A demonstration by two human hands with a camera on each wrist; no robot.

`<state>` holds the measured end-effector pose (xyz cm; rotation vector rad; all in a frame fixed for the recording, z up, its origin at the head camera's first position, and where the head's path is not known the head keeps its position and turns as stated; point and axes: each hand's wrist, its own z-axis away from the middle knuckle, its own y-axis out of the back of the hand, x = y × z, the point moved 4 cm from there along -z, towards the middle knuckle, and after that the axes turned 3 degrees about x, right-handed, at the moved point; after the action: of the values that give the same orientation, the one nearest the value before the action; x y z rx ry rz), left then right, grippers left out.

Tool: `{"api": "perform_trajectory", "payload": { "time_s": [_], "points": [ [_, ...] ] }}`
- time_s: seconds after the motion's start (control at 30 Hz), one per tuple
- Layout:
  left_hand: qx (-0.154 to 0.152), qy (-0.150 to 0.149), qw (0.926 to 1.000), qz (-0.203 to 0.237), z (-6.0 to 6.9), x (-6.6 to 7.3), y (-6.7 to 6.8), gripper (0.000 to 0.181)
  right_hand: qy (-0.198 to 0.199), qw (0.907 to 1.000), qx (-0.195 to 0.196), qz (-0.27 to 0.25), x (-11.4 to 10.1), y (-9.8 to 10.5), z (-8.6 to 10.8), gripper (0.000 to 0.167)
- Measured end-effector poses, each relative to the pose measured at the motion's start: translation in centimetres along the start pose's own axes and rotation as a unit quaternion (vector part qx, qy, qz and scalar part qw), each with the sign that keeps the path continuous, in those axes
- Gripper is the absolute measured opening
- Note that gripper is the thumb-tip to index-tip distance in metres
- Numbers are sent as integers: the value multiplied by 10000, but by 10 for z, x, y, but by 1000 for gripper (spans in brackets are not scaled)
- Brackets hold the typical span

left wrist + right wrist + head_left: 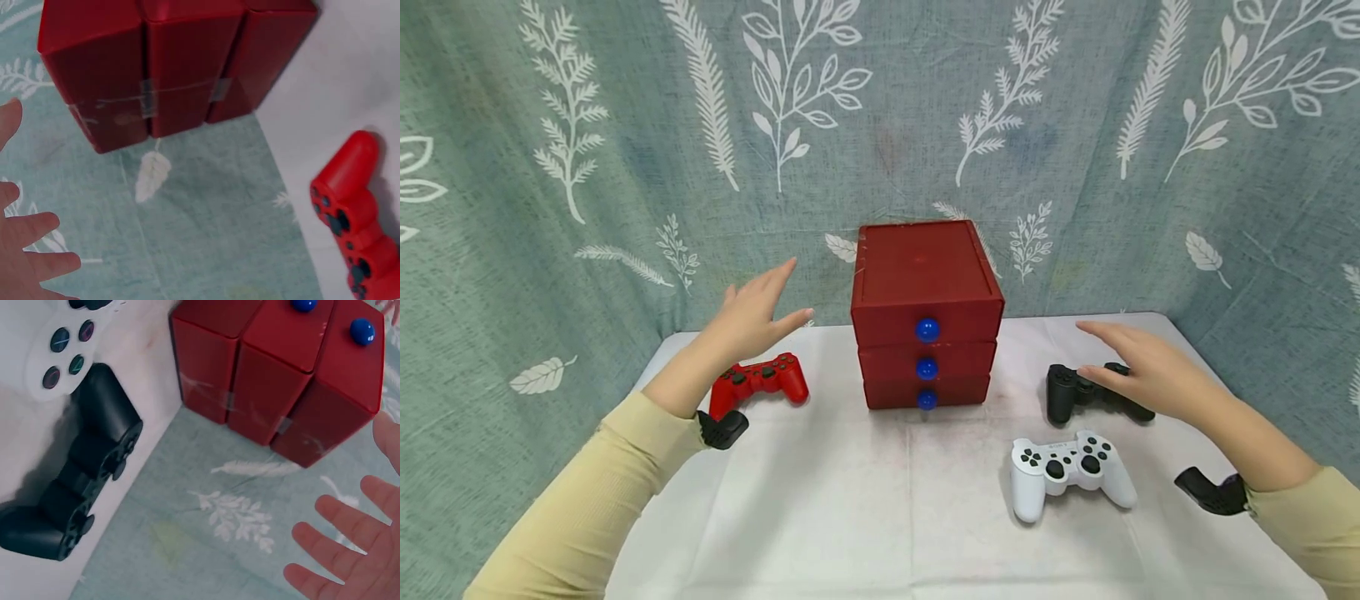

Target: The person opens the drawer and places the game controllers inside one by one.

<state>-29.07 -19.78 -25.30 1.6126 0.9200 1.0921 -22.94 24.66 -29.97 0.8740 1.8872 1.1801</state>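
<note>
A dark red box of three stacked drawers (pixel 927 275) with blue round knobs stands at the back middle of the table, its drawers closed. My left hand (pixel 748 321) hovers to its left, fingers straight and thumb apart, holding nothing. Below and behind that hand lies a red game controller (pixel 767 377), partly hidden by the wrist. On the other side my right hand (pixel 1150 371) is held in the air with extended fingers over a black game controller (pixel 1063 392), covering part of it. A white game controller (pixel 1067 475) lies nearer, left of the right wrist.
A white cloth covers the table (pixel 850 500). Behind it and along both sides hangs a green curtain (pixel 895 125) with white leaf prints. Each wrist wears a small black device, the left one (pixel 722 429) close above the tabletop.
</note>
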Motion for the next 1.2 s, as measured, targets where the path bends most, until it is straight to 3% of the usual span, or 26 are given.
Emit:
{"api": "perform_trajectory", "payload": {
  "time_s": [0.43,0.77,0.93,1.2],
  "points": [
    [-155,-301,9992,217,-23,28,1,80,348,9992,159,-70,-24,-2,-16,56],
    [-374,-490,9970,471,-35,42,-4,83,181,9992,27,-345,-40,-7,-28,51],
    [-602,-343,9937,881,-39,44,-12,86,341,9984,163,-431,-46,-14,-35,46],
    [-731,-432,9868,1376,-43,41,-24,82,538,9961,175,-681,-59,-22,-48,46]
  ]
}}
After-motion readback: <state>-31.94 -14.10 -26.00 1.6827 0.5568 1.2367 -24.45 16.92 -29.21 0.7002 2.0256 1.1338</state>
